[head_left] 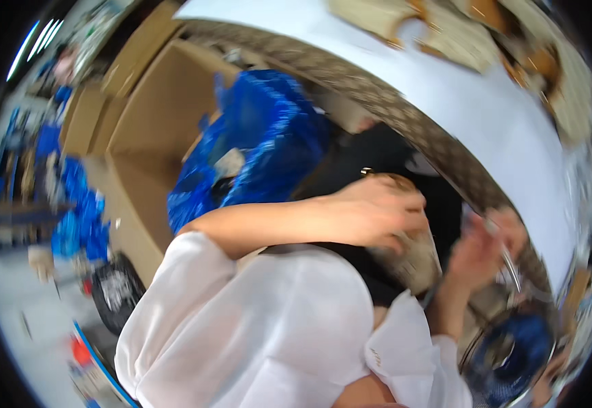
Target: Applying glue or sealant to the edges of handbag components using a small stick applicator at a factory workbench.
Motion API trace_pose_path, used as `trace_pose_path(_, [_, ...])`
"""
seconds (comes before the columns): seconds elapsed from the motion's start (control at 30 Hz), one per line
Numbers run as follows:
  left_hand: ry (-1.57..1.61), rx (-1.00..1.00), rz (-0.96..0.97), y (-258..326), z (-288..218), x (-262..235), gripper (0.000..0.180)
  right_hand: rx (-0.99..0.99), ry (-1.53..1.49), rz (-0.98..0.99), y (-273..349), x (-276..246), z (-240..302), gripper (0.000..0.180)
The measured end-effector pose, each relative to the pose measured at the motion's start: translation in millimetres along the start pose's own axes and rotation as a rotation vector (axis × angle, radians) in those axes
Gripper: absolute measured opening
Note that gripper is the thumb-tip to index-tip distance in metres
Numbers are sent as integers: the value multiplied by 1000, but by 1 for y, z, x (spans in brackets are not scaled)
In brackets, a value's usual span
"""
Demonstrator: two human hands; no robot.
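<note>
gripping a tan bag [412, 255] from above, my left hand [377, 211] is curled round its top, just under the white table [486, 129] edge. right hand [483, 248] sits beside it, fingers bent on a thin strap [510, 262]; blur, can't tell how firmly. blue sack [262, 143] lies behind, in a cardboard box [153, 115].

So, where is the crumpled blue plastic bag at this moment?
In the head view, the crumpled blue plastic bag lies left of centre, inside the open brown cardboard box, just above the person's left forearm and beside the black fabric.
</note>
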State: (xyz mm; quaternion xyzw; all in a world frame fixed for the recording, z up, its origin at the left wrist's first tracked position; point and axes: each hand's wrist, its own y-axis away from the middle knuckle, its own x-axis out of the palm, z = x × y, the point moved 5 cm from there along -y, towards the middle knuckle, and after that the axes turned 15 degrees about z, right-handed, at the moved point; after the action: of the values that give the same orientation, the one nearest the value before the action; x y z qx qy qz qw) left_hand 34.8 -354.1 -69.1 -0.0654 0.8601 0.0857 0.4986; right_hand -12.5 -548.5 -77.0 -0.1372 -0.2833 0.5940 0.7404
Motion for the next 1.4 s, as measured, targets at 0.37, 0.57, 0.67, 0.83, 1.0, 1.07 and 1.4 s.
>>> trace_pose_path(0.37, [-411,-1225,-850,249,67,-73,25,-253,-216,-216,-36,-48,42,18])
trace_pose_path(0.57, [30,-1145,-475,198,134,-31,21,-220,-32,-151,-33,-41,42,18])
trace_pose_path(0.67, [-278,-558,-584,88,138,-107,30,-245,-20,-94,-32,-46,51,14])
trace_pose_path(0.83, [-711,-268,-479,-20,205,-156,37,-315,161,-192,-30,-43,57,25])
trace_pose_path(1.0, [-565,-586,-147,-14,209,-206,18,-268,315,-356,-17,-48,68,42])
trace_pose_path(1.07, [-537,-333,-579,22,174,-240,21,-199,400,-453,-20,-48,73,43])
trace_pose_path(1.4, [-229,261,-1019,100,-13,-108,16,-360,299,-136,-26,-26,64,30])
